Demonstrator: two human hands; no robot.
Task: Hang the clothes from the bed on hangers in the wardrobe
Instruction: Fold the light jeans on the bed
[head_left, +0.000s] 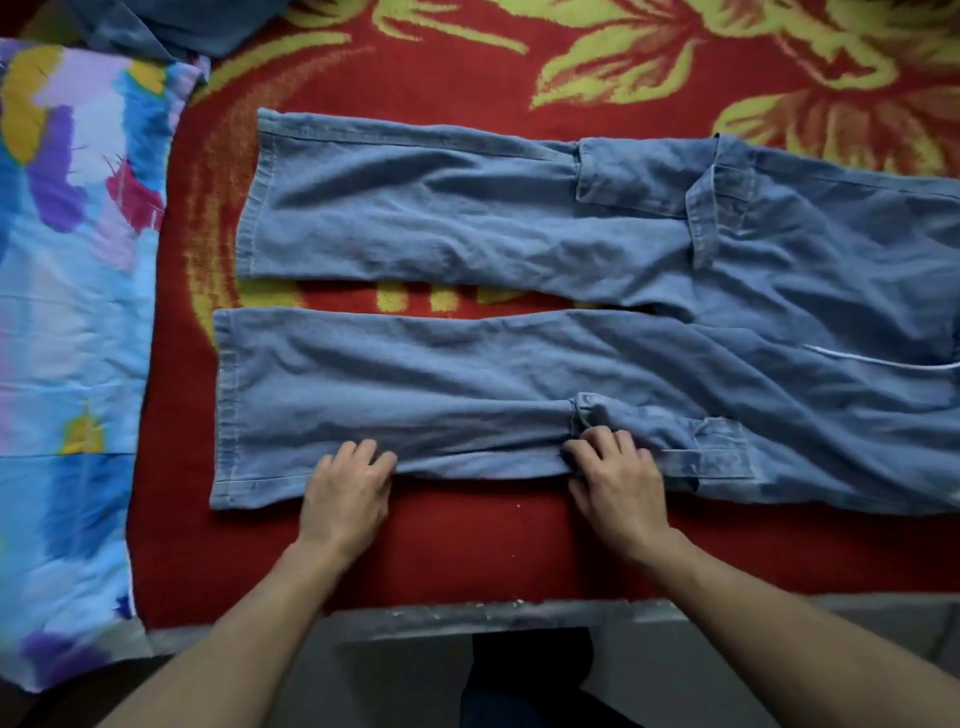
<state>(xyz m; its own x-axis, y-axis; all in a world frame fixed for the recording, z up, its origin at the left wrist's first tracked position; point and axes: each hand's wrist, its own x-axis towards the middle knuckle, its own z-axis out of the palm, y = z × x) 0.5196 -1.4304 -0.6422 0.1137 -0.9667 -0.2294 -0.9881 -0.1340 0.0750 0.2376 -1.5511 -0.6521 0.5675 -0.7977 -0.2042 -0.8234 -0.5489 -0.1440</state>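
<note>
Blue cargo trousers (519, 218) lie flat on the bed's red blanket (467, 78), legs apart. Left hand (345, 493) grips the near leg's edge, fingers curled. Right hand (618, 483) pinches bunched cloth beside the near pocket. Multicoloured sheet (72, 312) just left of the trousers.

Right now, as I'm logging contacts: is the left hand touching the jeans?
Touching. The head view shows the left hand with its curled fingertips lying on the near edge of the jeans, no gap between them.

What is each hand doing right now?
Left hand: gripping the near edge of the jeans.
Right hand: gripping the same edge.
</note>
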